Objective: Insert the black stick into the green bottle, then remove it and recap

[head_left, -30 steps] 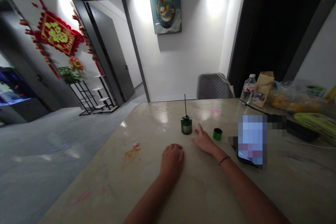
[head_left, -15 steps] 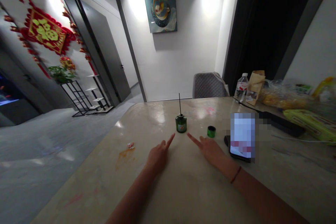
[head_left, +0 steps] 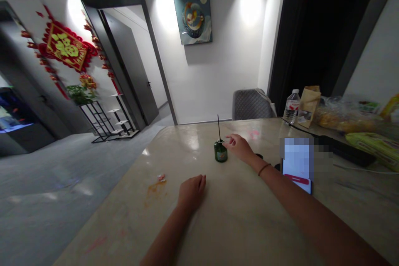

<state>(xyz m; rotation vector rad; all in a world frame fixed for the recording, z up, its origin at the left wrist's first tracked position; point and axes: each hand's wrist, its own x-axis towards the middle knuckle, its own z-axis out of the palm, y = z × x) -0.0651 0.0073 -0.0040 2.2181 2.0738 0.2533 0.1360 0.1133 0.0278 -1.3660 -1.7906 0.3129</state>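
A small dark green glass bottle (head_left: 221, 152) with a label stands upright on the table, a thin black stick (head_left: 218, 126) rising from its neck. My right hand (head_left: 239, 146) is at the bottle's right side, thumb and fingers apart near the neck; whether a fingertip touches the glass I cannot tell. Nothing shows in that hand. Closer to me, my left hand (head_left: 192, 191) rests on the table with its fingers curled in, and no object shows in it. The green cap (head_left: 259, 156) is mostly hidden behind my right wrist.
A lit phone (head_left: 297, 166) leans at the right, partly blurred out. Behind it are a water bottle (head_left: 292, 107), a paper bag (head_left: 309, 106), plastic-wrapped food (head_left: 346, 114) and a black strip-shaped object (head_left: 346, 149). A crumpled scrap (head_left: 161, 178) lies left. A grey chair (head_left: 252, 105) stands beyond the table (head_left: 174, 145).
My right hand has moved forward from pointing at the bottle's base to beside its neck. My left hand has drawn back slightly and folded its pointing finger. The view has tilted up a little.
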